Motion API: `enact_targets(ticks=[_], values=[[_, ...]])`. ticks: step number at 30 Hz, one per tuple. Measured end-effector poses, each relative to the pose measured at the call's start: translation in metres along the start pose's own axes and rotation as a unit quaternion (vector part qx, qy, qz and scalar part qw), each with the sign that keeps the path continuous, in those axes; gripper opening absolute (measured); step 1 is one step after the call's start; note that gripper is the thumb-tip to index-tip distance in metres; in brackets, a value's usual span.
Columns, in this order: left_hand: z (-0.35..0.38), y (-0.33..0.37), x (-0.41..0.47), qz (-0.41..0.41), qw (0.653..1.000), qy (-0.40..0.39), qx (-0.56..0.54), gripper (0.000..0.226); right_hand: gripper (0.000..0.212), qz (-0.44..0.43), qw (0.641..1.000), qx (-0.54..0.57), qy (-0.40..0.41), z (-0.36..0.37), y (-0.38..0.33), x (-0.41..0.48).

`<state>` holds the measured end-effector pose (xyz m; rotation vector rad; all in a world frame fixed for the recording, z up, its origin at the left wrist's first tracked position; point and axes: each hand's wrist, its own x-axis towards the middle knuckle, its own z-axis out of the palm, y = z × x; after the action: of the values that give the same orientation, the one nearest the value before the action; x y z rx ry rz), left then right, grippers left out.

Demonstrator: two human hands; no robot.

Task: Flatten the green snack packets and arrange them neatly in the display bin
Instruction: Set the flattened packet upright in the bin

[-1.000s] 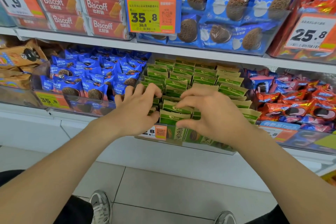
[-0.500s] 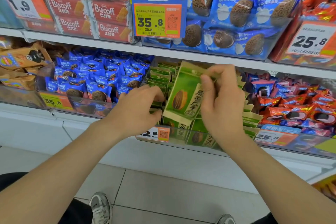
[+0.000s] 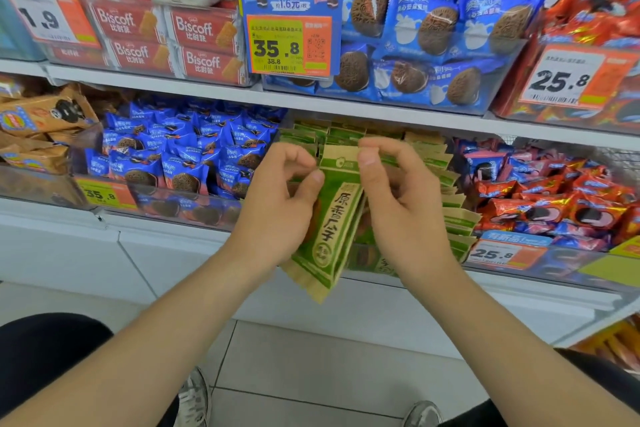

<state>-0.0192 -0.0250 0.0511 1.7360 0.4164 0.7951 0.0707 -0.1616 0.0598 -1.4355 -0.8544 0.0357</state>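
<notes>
Spanning the view from left to right, the shelf (image 3: 214, 102) carries a row of clear bins. The bin (image 3: 377, 265) in the middle holds the green packets (image 3: 450, 218), which stand on edge in rows from near to far. Blue packs (image 3: 180, 156) fill the bin to its left and red packs (image 3: 554, 198) the one to its right.

One packet (image 3: 332, 218) is out of the rows, held upright and slightly tilted just in front of the bin's near wall. A second edge shows behind it, so there may be more than one.

A second ago both hands were down among the rows. Then the right hand (image 3: 405, 204) lifted this packet while the left hand (image 3: 277, 204) stayed in the bin. Now both are on it. The left hand grips its left side, thumb on the face, and the right hand pinches the top strip, with the thumb tip (image 3: 367, 158) plainly on it.

My reading is that the flattening is starting: the packet is free to be smoothed but has not yet gone back into a row.
</notes>
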Motion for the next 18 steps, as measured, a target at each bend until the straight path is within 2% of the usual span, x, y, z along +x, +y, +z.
enact_targets(ticks=[4,8,11,12,14,18], values=[[0.013,0.002,-0.003,-0.082,0.992,0.045,-0.084,0.013,0.034,0.09,0.992,0.076,-0.039,0.002,-0.007,-0.01],[0.02,0.012,-0.002,-0.113,0.986,0.036,-0.117,0.008,0.032,0.189,0.97,0.151,-0.027,-0.002,-0.004,-0.011],[0.022,0.018,-0.006,-0.081,0.99,-0.019,-0.114,0.04,0.033,0.264,0.94,0.213,-0.041,-0.01,-0.005,-0.006],[0.024,0.018,-0.006,-0.062,0.994,-0.031,-0.08,0.05,0.033,0.272,0.938,0.21,-0.053,-0.013,-0.005,-0.003],[0.025,0.02,-0.008,-0.044,0.998,-0.031,-0.024,0.055,0.031,0.258,0.948,0.173,-0.066,-0.019,-0.005,0.004],[0.029,0.018,-0.009,-0.009,1.0,-0.018,-0.012,0.026,0.042,0.161,0.985,0.052,-0.026,-0.018,-0.002,0.008]])
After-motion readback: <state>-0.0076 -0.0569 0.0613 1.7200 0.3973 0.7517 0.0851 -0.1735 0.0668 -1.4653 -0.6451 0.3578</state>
